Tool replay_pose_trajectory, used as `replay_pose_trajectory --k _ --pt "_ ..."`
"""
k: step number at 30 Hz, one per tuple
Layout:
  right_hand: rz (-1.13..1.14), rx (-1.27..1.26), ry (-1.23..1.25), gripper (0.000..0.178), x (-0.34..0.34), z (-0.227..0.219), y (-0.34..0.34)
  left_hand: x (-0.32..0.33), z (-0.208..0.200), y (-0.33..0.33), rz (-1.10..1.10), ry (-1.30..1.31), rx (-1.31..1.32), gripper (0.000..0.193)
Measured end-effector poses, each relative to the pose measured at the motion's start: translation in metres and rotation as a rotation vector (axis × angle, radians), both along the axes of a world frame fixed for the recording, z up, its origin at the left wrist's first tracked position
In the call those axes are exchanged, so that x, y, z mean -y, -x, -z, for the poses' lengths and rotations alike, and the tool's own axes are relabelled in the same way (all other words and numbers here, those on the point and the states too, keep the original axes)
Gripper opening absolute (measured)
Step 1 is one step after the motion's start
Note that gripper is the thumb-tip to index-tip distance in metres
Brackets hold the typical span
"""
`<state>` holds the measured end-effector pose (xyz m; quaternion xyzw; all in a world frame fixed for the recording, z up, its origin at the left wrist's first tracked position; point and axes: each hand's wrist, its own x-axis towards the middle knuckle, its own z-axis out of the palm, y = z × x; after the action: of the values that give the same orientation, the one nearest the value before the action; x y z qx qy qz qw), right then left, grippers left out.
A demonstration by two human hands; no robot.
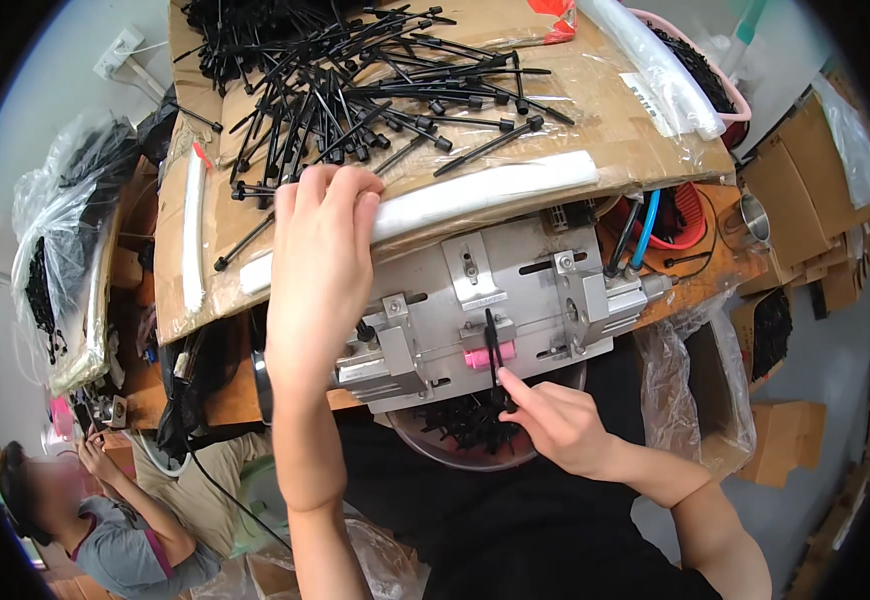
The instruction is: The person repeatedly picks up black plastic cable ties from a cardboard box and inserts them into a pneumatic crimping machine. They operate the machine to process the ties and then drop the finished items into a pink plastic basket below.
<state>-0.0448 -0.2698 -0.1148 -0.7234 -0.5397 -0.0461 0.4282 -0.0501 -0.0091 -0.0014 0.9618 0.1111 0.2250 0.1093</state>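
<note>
My left hand reaches up onto a cardboard sheet and curls its fingers over several loose black plastic sticks at the pile's near edge. My right hand pinches the lower end of one black stick, which stands upright in a grey metal fixture beside a small pink block. Below the fixture a round bowl holds more black sticks.
A white foam strip lies along the cardboard's near edge. A clear bag hangs at the right, with cardboard boxes beyond. Bags of black parts sit at the left. Another person sits at the lower left.
</note>
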Motion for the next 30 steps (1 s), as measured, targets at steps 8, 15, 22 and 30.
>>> replay_pose_trajectory --k 8,15,22,30 --pt "0.025 0.008 0.035 0.061 -0.010 0.004 0.000 0.003 -0.020 0.036 0.101 0.186 0.054 0.027" --pt "0.016 0.153 0.089 0.060 -0.003 -0.034 -0.021 0.078 0.022 0.101 0.040 0.182 0.060 0.080" --pt "0.255 0.649 0.061 0.011 -0.074 -0.113 -0.156 0.149 0.096 0.094 0.051 0.120 -0.091 0.069" --pt "0.139 0.695 0.003 0.006 -0.081 -0.126 -0.187 0.146 0.096 0.085 0.044 0.087 -0.130 0.068"
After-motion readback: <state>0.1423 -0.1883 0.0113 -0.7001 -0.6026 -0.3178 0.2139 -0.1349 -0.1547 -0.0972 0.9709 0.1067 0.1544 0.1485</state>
